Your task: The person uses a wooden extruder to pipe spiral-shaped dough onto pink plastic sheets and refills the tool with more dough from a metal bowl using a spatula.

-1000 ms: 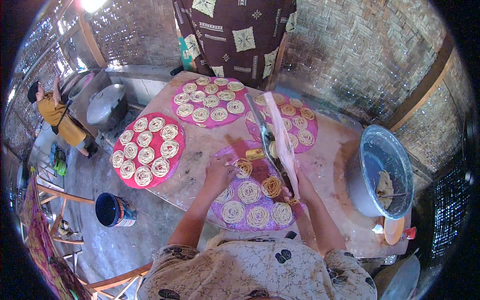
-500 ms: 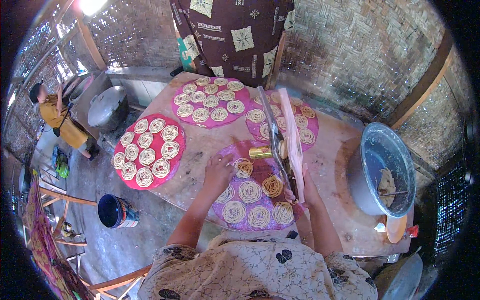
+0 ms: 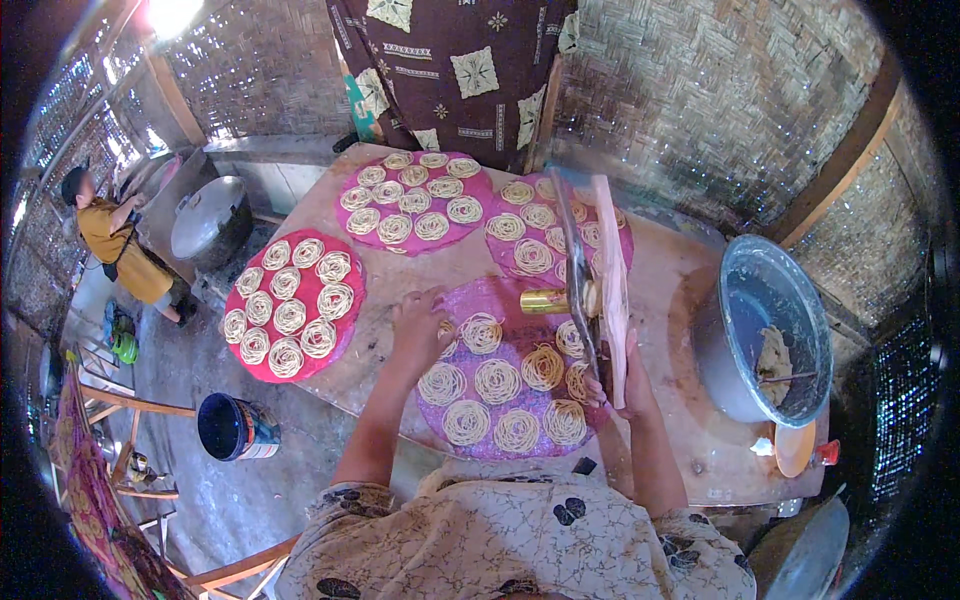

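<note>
My right hand [image 3: 637,385] is wrapped round the near end of a long-handled noodle press, with one dark handle [image 3: 575,270], one pale pink handle [image 3: 612,290] and a gold cylinder [image 3: 543,301] sticking out to the left. The press is over a round purple sheet [image 3: 480,300], which carries several coils of pale noodles [image 3: 497,381] and one darker coil [image 3: 543,367]. My left hand [image 3: 420,328] is at that sheet's left edge, fingers spread beside a small coil [image 3: 447,337] partly hidden by it; nothing shows in its grasp.
Two more pink sheets [image 3: 375,236] and a red one [image 3: 285,375] bear noodle coils on the table [image 3: 690,440]. A large grey basin [image 3: 712,350] with dough stands right. Left on the floor are a dark bucket [image 3: 222,430], a big pot [image 3: 205,225] and a person in brown [image 3: 110,240].
The press has shifted right in my right hand, uncovering a noodle coil beneath. My left hand has moved slightly left and up, away from the upper coil.
</note>
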A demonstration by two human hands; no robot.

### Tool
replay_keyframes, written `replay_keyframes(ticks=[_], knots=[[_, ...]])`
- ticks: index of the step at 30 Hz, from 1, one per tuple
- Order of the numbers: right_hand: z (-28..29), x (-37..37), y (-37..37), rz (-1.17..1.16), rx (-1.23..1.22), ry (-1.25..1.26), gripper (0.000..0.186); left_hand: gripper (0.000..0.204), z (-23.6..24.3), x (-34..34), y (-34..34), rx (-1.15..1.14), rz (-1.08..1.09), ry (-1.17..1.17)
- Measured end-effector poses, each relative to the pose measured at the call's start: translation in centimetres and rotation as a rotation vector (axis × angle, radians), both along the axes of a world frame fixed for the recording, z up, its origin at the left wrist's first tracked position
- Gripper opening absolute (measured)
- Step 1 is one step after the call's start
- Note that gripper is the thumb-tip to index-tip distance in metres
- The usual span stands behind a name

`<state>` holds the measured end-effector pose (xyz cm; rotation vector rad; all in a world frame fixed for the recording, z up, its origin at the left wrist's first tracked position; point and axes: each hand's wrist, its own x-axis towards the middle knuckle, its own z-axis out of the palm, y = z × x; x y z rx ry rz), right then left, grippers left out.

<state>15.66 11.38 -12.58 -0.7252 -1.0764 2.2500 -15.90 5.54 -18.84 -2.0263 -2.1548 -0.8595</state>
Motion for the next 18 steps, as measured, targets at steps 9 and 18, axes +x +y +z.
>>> replay_keyframes(ticks=[9, 18], knots=[[-0.9, 0.4, -0.1, -0.026, -0.038, 0.004, 0.068, 0.027, 0.7, 1.4, -0.1, -0.054, -0.046, 0.086], [-1.1, -2.3, 0.3, 0.267, 0.595, -0.426, 0.059, 0.056, 8.4, 3.1, -2.4, -0.186, -0.275, -0.5]])
